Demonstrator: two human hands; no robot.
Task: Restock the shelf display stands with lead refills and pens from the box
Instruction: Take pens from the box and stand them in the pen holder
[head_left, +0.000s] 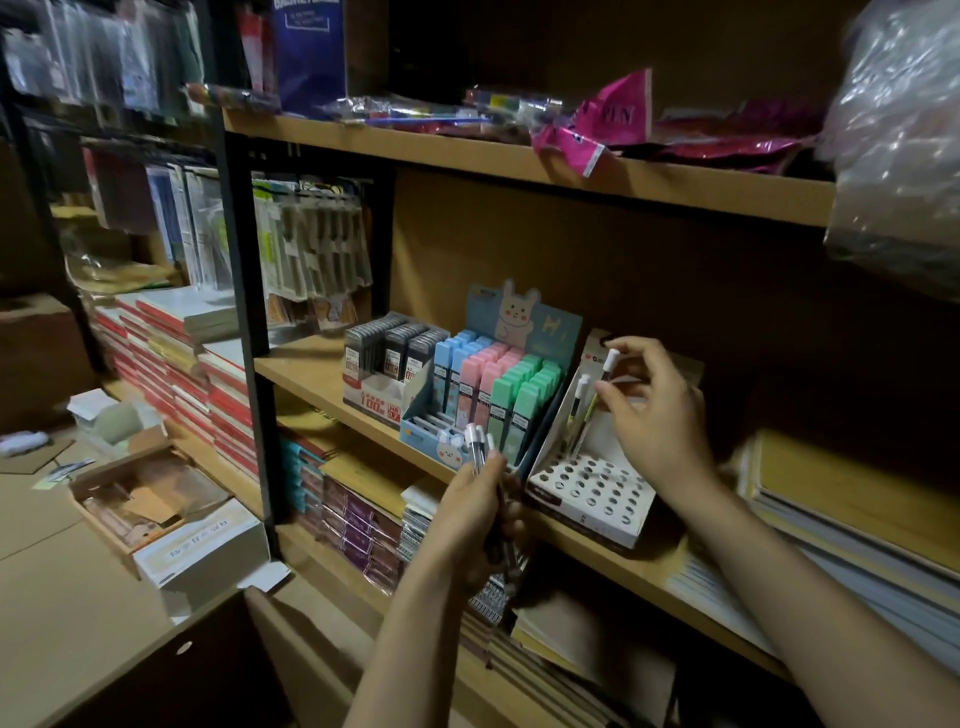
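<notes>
My left hand grips a bundle of pens with white caps, held just in front of the shelf edge. My right hand pinches a single pen over the white pen stand, whose base has many round holes. Two other pens stand in the stand's back row. To its left sits a blue rabbit display filled with blue, pink and green lead refill cases. Further left is a small stand of grey refill cases.
An open cardboard box with packets lies on the brown surface at the lower left. Stacked notebooks fill the left shelving. Paper pads lie right of the pen stand. Pink pen packs rest on the upper shelf.
</notes>
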